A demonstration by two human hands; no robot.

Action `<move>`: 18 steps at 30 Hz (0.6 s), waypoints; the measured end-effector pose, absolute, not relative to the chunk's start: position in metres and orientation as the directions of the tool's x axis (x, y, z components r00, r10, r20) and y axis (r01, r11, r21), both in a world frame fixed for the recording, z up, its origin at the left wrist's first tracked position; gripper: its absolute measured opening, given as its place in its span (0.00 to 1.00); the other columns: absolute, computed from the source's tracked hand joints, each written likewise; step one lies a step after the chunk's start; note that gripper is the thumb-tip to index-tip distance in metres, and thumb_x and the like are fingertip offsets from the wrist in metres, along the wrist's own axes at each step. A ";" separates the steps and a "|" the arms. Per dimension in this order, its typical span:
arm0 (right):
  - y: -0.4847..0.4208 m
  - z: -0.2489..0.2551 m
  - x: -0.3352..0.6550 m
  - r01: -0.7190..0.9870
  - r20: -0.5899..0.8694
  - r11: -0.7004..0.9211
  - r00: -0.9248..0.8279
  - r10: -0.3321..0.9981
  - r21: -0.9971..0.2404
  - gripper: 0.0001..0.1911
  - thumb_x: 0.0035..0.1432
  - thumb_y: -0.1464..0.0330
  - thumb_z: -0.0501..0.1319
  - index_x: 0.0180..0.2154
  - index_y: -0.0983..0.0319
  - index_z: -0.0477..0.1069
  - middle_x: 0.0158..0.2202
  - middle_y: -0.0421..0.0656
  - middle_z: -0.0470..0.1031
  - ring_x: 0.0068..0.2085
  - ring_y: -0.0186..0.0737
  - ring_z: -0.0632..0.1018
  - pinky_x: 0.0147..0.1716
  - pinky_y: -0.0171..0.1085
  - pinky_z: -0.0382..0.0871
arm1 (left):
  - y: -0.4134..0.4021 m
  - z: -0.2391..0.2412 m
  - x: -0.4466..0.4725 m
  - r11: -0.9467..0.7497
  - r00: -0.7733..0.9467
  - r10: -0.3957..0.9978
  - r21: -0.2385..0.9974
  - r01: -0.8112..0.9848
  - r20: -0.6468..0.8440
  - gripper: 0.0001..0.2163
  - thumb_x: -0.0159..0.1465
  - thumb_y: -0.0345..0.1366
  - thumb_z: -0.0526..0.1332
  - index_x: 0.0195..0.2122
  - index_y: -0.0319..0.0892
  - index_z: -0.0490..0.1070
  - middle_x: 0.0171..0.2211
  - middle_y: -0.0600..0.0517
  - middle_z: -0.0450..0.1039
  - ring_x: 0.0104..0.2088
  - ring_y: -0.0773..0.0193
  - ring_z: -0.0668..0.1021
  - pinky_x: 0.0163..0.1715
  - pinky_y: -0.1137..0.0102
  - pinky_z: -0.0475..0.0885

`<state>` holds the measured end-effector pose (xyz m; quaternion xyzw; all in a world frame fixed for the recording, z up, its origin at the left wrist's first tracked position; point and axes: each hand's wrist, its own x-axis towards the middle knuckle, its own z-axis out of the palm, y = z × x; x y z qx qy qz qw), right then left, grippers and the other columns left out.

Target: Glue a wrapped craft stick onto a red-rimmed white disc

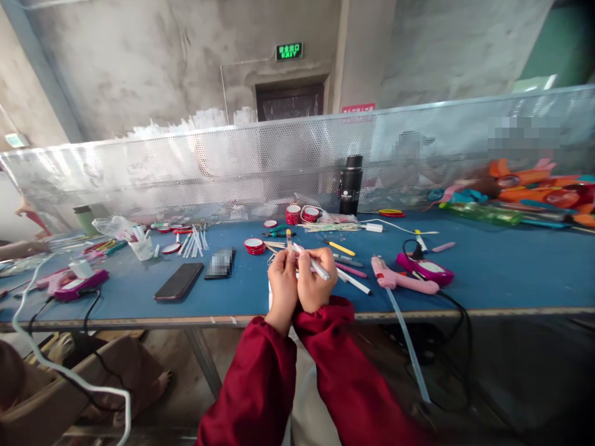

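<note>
Both my hands are close together just above the front of the blue table. My left hand [283, 280] pinches a small thin stick with a yellow tip [289, 235], which stands upright between the fingertips. Curled around a white marker-like tube [320, 269], my right hand [315, 284] touches the left at the fingertips. The tube slants down to the right. Beside my right hand lie a yellow craft knife [342, 248], a pink pen [352, 271] and a white pen [354, 282]. The fingers hide the lower end of the stick.
A pink glue gun [404, 280] with a glue stick hanging over the edge lies to the right. On the left are a phone [179, 282], a white cup of pens [142, 249] and another person's arm [23, 249]. A black flask [350, 186] stands before the perforated metal screen [223, 173].
</note>
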<state>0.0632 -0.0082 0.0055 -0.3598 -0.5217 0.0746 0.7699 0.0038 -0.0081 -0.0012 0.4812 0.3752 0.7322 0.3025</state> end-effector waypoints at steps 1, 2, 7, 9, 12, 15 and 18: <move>-0.008 0.005 0.063 0.257 0.749 0.732 0.448 0.488 -0.631 0.09 0.65 0.60 0.61 0.34 0.58 0.69 0.32 0.43 0.76 0.34 0.43 0.77 0.34 0.41 0.72 | -0.008 -0.001 0.004 -0.536 -0.354 0.803 0.840 -0.082 0.479 0.14 0.68 0.48 0.61 0.34 0.43 0.74 0.31 0.52 0.75 0.32 0.64 0.73 0.35 0.71 0.68; -0.008 0.005 0.063 0.253 0.751 0.736 0.443 0.489 -0.628 0.09 0.65 0.60 0.61 0.34 0.58 0.69 0.32 0.43 0.76 0.35 0.43 0.77 0.35 0.41 0.72 | -0.008 -0.002 0.004 -0.538 -0.352 0.804 0.839 -0.084 0.480 0.14 0.68 0.48 0.61 0.34 0.43 0.74 0.31 0.52 0.75 0.32 0.64 0.73 0.35 0.71 0.68; -0.008 0.006 0.063 0.246 0.752 0.736 0.426 0.503 -0.631 0.09 0.65 0.60 0.61 0.34 0.58 0.69 0.32 0.43 0.77 0.35 0.44 0.78 0.35 0.42 0.72 | -0.007 -0.002 0.004 -0.533 -0.351 0.805 0.843 -0.076 0.478 0.13 0.68 0.47 0.61 0.33 0.43 0.73 0.30 0.53 0.74 0.31 0.65 0.72 0.34 0.71 0.68; -0.008 0.006 0.063 0.242 0.746 0.735 0.444 0.497 -0.633 0.09 0.65 0.60 0.61 0.34 0.58 0.69 0.32 0.43 0.77 0.35 0.44 0.78 0.35 0.42 0.72 | -0.007 -0.002 0.004 -0.530 -0.355 0.805 0.845 -0.068 0.476 0.13 0.68 0.47 0.61 0.33 0.43 0.73 0.30 0.52 0.74 0.32 0.64 0.72 0.34 0.71 0.68; -0.009 0.005 0.063 0.217 0.754 0.752 0.426 0.500 -0.622 0.09 0.65 0.60 0.61 0.35 0.58 0.69 0.33 0.43 0.77 0.35 0.43 0.78 0.36 0.42 0.73 | -0.007 -0.003 0.003 -0.534 -0.352 0.804 0.843 -0.072 0.479 0.13 0.68 0.47 0.61 0.33 0.43 0.73 0.30 0.52 0.74 0.32 0.64 0.72 0.34 0.71 0.68; -0.009 0.006 0.063 0.193 0.758 0.760 0.396 0.518 -0.620 0.10 0.65 0.59 0.62 0.36 0.58 0.69 0.33 0.42 0.77 0.35 0.43 0.79 0.36 0.42 0.73 | -0.006 -0.003 0.004 -0.540 -0.344 0.805 0.837 -0.087 0.484 0.12 0.68 0.45 0.61 0.32 0.43 0.72 0.30 0.53 0.72 0.31 0.65 0.71 0.33 0.71 0.67; -0.009 0.007 0.063 0.205 0.758 0.753 0.390 0.522 -0.625 0.10 0.65 0.59 0.61 0.36 0.58 0.69 0.32 0.42 0.77 0.35 0.43 0.79 0.35 0.41 0.72 | -0.006 -0.004 0.004 -0.545 -0.337 0.808 0.830 -0.114 0.484 0.11 0.67 0.44 0.61 0.32 0.43 0.71 0.29 0.54 0.71 0.30 0.66 0.70 0.32 0.72 0.66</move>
